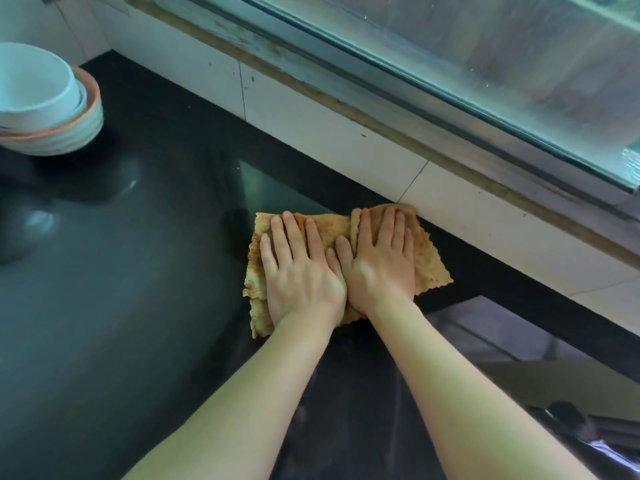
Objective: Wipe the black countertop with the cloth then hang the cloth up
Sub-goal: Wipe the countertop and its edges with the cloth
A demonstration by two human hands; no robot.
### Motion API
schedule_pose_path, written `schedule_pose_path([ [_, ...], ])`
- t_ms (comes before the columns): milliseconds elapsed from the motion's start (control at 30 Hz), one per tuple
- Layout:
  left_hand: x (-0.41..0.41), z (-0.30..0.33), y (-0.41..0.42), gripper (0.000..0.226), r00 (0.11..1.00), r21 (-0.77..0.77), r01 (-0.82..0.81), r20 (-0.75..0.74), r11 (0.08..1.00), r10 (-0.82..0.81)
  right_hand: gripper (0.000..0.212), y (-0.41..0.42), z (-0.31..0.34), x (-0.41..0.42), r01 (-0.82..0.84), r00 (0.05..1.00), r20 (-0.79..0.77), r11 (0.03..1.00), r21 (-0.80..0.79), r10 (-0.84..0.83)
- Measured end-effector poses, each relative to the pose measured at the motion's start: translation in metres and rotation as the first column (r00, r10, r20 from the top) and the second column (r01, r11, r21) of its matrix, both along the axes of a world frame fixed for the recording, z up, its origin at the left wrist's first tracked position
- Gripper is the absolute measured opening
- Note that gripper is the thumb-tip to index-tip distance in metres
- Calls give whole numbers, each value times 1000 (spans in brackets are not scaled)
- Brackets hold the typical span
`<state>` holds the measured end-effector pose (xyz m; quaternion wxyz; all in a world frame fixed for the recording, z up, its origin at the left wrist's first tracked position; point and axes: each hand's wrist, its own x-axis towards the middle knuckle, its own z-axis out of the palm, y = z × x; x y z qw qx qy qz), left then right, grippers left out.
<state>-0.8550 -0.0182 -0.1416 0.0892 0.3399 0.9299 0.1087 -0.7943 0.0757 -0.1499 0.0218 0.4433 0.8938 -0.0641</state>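
A tan, frayed cloth [431, 268] lies spread flat on the glossy black countertop [121, 306], its far corner touching the white tiled backsplash. My left hand [301, 271] presses flat on the cloth's left half with straight fingers. My right hand [381, 265] presses flat on the right half, thumb side against my left hand. Both palms cover the middle of the cloth.
A stack of pale bowls [45, 105] stands at the far left on the counter. White tiles [329, 133] run along the back under a window frame [450, 81]. Reflections of the window show on the counter at lower right.
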Motion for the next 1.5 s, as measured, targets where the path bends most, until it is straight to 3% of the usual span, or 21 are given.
schedule_pose_path([
  [467, -22, -4, 3, 66, 999, 22, -39, 4, 999, 39, 72, 22, 9, -34, -326, 944, 47, 945, -25, 327],
  [967, -13, -6, 15, 65, 959, 50, -278, -37, 959, 280, 65, 46, 10, -59, -572, 820, 16, 820, -10, 572],
  [1133, 26, -9, 21, 66, 939, 37, -339, -50, 940, 340, 63, 54, 8, -28, -627, 779, 7, 779, -15, 627],
  [1500, 160, -11, 53, 66, 960, 46, -274, -51, 961, 276, 66, 81, 13, 118, -570, 822, -20, 820, -48, 570],
])
